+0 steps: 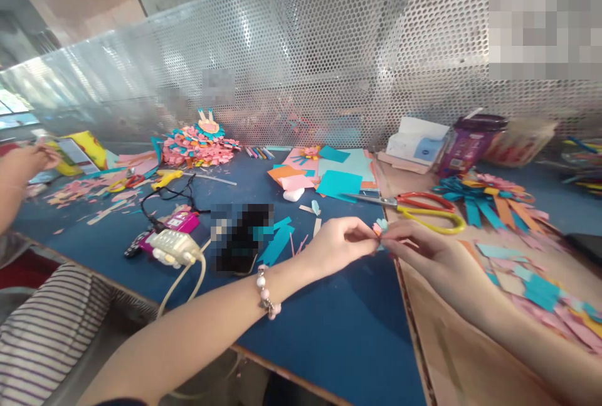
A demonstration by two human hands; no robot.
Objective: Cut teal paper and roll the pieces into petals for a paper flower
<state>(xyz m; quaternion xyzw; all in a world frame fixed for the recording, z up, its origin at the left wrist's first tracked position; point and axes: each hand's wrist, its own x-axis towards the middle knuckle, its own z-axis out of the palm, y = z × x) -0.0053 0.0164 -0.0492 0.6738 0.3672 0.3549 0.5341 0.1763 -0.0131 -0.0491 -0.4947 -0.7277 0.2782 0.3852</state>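
Observation:
Both hands meet over the right part of the blue tabletop. My left hand, with a beaded bracelet at the wrist, pinches a small paper flower in pink, orange and pale blue. My right hand closes its fingertips on the same flower from the other side. Fingers hide much of it. Just behind the hands lie scissors with red and yellow handles. Blue paper sheets and orange and pink papers sit beyond, and cut blue strips lie left of my left hand.
A dark phone and a white power strip with cords lie to the left. Paper flowers pile near the perforated metal panel. A purple jar and paper scraps are at right. Another person's hand shows far left.

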